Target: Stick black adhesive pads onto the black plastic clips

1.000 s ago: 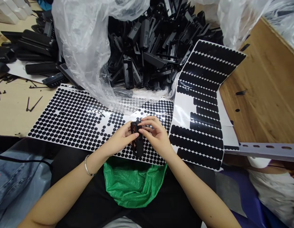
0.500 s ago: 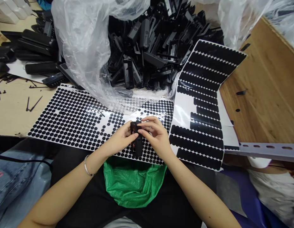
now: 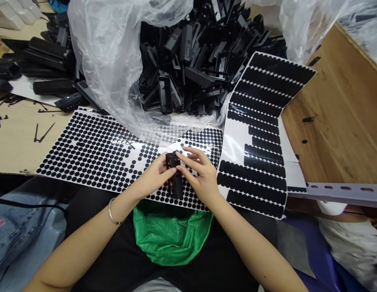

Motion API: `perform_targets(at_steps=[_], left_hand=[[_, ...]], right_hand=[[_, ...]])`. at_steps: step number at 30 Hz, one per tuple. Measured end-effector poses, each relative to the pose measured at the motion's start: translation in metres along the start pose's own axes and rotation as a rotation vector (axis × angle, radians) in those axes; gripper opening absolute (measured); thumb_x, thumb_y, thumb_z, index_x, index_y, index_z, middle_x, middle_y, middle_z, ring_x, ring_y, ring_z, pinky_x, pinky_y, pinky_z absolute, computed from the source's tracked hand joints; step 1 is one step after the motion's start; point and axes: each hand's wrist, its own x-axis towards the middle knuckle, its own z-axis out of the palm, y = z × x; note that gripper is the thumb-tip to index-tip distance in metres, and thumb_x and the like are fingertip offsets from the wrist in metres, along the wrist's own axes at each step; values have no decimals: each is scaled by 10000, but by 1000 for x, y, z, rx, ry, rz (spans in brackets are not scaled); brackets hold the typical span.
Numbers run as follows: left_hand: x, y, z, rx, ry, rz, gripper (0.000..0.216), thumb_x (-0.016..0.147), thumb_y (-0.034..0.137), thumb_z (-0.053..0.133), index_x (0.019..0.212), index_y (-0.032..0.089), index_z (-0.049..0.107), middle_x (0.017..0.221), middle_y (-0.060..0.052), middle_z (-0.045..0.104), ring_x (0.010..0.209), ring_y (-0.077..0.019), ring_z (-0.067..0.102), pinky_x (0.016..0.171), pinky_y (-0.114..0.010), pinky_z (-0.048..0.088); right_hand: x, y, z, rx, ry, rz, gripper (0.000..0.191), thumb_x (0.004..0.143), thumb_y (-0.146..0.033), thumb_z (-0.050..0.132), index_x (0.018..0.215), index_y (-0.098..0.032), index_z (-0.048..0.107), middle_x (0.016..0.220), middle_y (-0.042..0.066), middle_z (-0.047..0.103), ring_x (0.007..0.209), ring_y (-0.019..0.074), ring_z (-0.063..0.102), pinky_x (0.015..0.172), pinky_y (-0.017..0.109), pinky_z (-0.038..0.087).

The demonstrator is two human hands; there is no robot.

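Observation:
A long black plastic casing (image 3: 177, 187) stands between my hands, above the lower edge of a white sheet of round black stickers (image 3: 81, 150). My left hand (image 3: 154, 175) is closed around its left side, thumb lying on the front. On the other side, my right hand (image 3: 205, 174) pinches at the casing's upper part with thumb and index fingertips; its remaining fingers stay raised and apart. Whether a sticker sits under those fingertips cannot be made out. Directly below hangs an opened green bag (image 3: 173, 243) on my lap.
Behind the sheet, a clear plastic bag (image 3: 109, 61) holds a heap of black casings (image 3: 188, 77). A folded sheet with rows of black stickers (image 3: 252, 174) lies to the right, beside a wooden board (image 3: 343, 121). More black parts (image 3: 48, 54) are piled at left.
My right index finger has straightened and come down onto the top of the casing. The casing has turned slightly in my left hand, showing more of its textured face.

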Motion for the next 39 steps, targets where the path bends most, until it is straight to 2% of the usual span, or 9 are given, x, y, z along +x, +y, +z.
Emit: perform_targets(at_steps=[5,9,14,17,22,25,29,33,39], left_hand=[[-1,0,0,5,3,11,394,909,286,559,1296,252,492,1175,-67,639,943,-193,630,722,-280,536],[-1,0,0,6,26,40,381,901,283,571,1276,251,510,1183,-61,635,1000,-202,621,805,-297,532],[-3,1,2,9,2,56,247,885,250,589,1128,217,557,1056,-46,645,1003,-198,612,842,-303,519],[-5,1,4,28,-37,71,175,885,234,589,1056,213,559,977,-31,630,977,-191,611,855,-307,506],[-7,-1,5,68,-62,98,255,889,221,577,1140,243,543,1037,-30,623,1025,-197,593,896,-323,486],[-8,-2,6,126,-49,119,277,887,248,589,1161,244,551,1035,-38,616,1020,-209,584,870,-324,488],[-9,-1,7,179,-28,139,297,900,298,593,1190,246,551,1002,-40,605,934,-194,587,788,-300,502],[-10,1,8,224,-33,170,247,912,336,579,1137,236,574,921,-27,591,822,-169,587,705,-278,510],[-13,3,11,323,-3,318,140,903,244,583,1042,228,583,863,-6,612,768,-147,598,670,-248,496]], right_hand=[[-2,4,-2,-85,-41,-20,361,919,-307,601,1258,-428,630,1387,41,537,1052,260,595,944,520,517],[-1,1,-3,-106,-29,-23,474,917,-336,600,1375,-428,517,1431,54,488,1096,272,577,966,513,510],[1,-5,-5,107,-47,105,647,883,-373,643,1471,-406,375,1383,68,497,1074,236,599,962,454,541],[3,-7,-6,351,-106,215,602,864,-390,666,1427,-374,452,1349,70,539,1082,219,603,962,430,546],[7,-10,-11,585,-181,293,388,896,-484,591,1240,-307,633,1232,55,661,1173,249,600,1012,454,510],[9,-13,-12,598,-174,285,320,908,-483,571,1147,-301,679,1151,37,688,1130,234,624,1016,438,502],[7,-17,-10,547,-148,275,285,853,-414,667,1110,-293,679,1159,58,645,1111,238,609,898,396,565],[4,-21,-6,545,-116,257,245,857,-326,666,1097,-276,674,1145,75,623,1085,230,603,842,377,589],[2,-28,-12,517,-80,150,266,877,-187,631,1112,-296,692,1084,60,641,1042,208,615,798,340,590]])
